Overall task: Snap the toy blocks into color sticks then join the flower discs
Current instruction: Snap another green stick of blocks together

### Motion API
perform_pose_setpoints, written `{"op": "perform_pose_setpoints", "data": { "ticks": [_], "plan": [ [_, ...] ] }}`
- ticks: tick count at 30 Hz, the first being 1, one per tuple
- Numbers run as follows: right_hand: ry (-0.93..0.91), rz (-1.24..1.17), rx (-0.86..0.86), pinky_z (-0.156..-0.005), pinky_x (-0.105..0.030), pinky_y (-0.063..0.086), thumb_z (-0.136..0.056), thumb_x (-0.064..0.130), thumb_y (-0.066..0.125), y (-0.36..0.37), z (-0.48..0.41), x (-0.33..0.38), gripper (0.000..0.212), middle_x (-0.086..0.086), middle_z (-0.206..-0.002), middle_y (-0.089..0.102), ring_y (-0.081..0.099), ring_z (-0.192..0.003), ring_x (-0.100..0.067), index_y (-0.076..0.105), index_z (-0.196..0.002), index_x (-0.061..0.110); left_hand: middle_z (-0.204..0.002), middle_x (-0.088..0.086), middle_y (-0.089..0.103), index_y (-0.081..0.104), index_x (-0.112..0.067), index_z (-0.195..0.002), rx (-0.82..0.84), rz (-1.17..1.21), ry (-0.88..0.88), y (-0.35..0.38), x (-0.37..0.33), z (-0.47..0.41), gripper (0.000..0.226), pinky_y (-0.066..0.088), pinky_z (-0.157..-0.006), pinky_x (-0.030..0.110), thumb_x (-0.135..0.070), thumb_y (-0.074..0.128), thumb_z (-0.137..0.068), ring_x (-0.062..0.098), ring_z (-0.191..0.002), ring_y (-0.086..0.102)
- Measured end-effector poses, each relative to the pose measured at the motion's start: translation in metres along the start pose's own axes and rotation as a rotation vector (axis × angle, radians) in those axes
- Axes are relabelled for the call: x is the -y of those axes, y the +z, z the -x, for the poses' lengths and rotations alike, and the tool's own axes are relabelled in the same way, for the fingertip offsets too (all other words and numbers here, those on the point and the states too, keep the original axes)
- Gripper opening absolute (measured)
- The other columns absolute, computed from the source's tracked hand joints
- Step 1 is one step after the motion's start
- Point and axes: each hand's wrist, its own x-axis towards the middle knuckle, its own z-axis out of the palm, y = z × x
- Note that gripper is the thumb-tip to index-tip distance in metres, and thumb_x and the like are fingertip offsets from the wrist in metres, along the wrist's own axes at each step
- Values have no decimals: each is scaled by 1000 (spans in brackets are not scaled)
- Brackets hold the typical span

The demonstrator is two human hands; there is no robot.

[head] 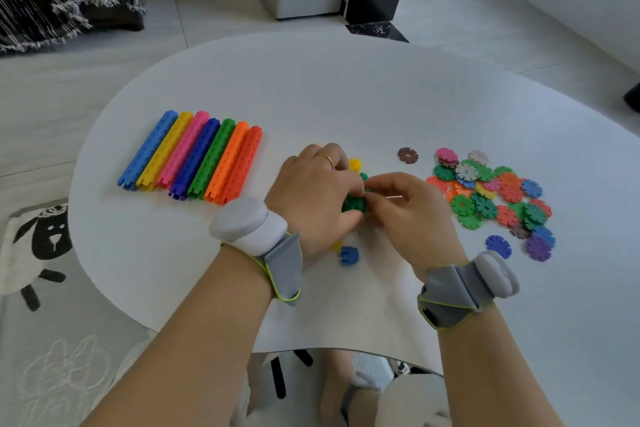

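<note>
On my feed, seven finished colour sticks [192, 157] lie side by side, touching, on the left part of the white table [311, 87]. In order from the left I count light blue [148, 150], yellow [165, 150], pink [184, 149], dark blue [195, 159], green [211, 159], orange [227, 161] and red-orange [242, 166]. All lie tilted the same way, far ends leaning right.

At table centre, both hands meet over a green block piece [353, 202]. The left hand [311, 191], with a gold ring [326, 159] on one finger, has its fingers curled closed around the green piece from the left. The right hand [408, 211] pinches the same piece from the right with fingertips drawn together. How many green blocks are joined I cannot tell; the fingers cover most of them.

A yellow block [355, 164] shows just beyond the left hand's knuckles. A blue block [348, 255] rests loose on the table just near of the hands, with a sliver of another yellow piece [336, 246] beside it under the left wrist.

The flower discs [491, 194] lie in a loose, overlapping pile to the right, mixed green, red, orange, blue, pink and white. A brown disc [407, 155] sits apart on the pile's left; a blue disc [498, 246] and a purple disc [538, 248] lie at its near edge.

Each wrist carries a grey strap with a white rounded unit: left [247, 225], right [485, 281].
</note>
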Motion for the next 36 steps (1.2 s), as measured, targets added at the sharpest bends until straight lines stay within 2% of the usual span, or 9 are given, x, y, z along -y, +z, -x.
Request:
{"op": "perform_pose_setpoints", "data": {
  "ticks": [3,6,11,15,17,19,25,31,36],
  "plan": [
    [80,-202,-10,-64,-21,53,-87,8,64,1,2,3,15,1,-79,70,64,-68,-7,70,-88,22,-95,-9,44,63,-28,-107,-28,107,-23,-7,2,1,25,36,-78,26,-36,61,-83,14,-96,45],
    [166,-505,27,-75,-27,58,-90,1,58,3,2,9,13,-14,-89,70,69,-77,-19,68,-96,8,-95,-4,59,59,-24,-108,-35,157,-21,-12,2,2,24,42,-77,28,-30,59,-85,16,-89,54],
    [209,-743,54,-80,-31,58,-91,-3,55,1,2,13,13,-19,-94,69,71,-84,-25,66,-96,1,-110,1,62,59,-21,-123,-72,185,-14,-10,2,3,34,26,-77,11,-20,55,-90,17,-100,54],
    [232,-767,46,-72,-28,58,-91,-2,55,1,2,13,11,-14,-86,69,70,-74,-20,65,-93,2,-113,1,64,57,-20,-127,-59,251,-46,-10,0,5,36,32,-84,11,-18,55,-91,17,-100,58],
    [233,-775,60,-70,-27,58,-91,-2,56,1,3,13,10,-14,-86,68,69,-73,-20,65,-92,2,-109,-2,66,58,-21,-124,-58,344,-95,-9,2,6,37,43,-91,20,-16,59,-88,15,-95,62],
    [215,-759,58,-71,-28,59,-90,-2,58,1,3,13,9,-13,-83,69,70,-73,-20,66,-90,2,-101,-3,66,59,-21,-116,-56,408,-121,-9,3,6,32,50,-89,30,-13,63,-85,14,-91,63],
    [140,-620,39,-75,-30,58,-85,-1,65,-2,4,11,10,-12,-85,72,71,-78,-21,70,-88,7,-81,-13,58,61,-15,-105,-39,354,-112,-11,2,6,22,47,-75,12,-10,64,-84,9,-79,60],
    [113,-599,43,-75,-30,59,-84,-3,64,0,7,11,14,-10,-84,73,72,-78,-22,71,-88,9,-86,-7,62,65,-12,-105,-49,348,-115,-12,3,6,24,50,-85,24,-7,65,-82,13,-85,63],
    [94,-608,56,-74,-29,59,-85,-3,64,4,4,11,12,-9,-81,72,71,-74,-19,71,-91,6,-89,-3,67,64,-18,-107,-80,418,-153,-10,5,7,30,54,-86,36,-5,66,-79,16,-85,67]
  ]
}}
